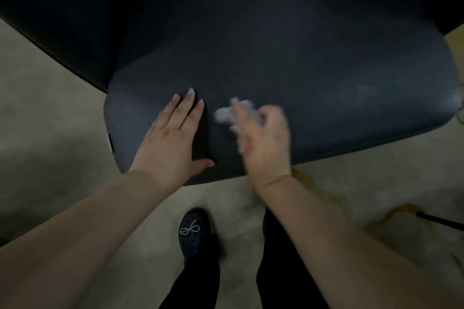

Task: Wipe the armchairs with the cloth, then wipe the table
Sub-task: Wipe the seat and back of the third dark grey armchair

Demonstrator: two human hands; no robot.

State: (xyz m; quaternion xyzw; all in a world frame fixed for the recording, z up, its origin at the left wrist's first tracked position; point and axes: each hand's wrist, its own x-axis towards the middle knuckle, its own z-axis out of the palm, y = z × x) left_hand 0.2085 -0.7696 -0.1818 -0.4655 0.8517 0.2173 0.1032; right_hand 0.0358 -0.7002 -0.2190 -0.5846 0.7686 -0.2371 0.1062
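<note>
We see the left hand lying flat on the dark armchair seat near its front edge, fingers straight and pointing toward the backrest. Just beside it, the right hand grips a small pale cloth against the seat; motion blur hides the cloth's shape, so we cannot tell its long axis, though it seems bunched.

No readable text, label, brand or number shows anywhere. The small pale tag on the left edge of the dark armchair seat is too blurred to read, and the beaded ornament on the black shoe forms a loop, not letters.
</note>
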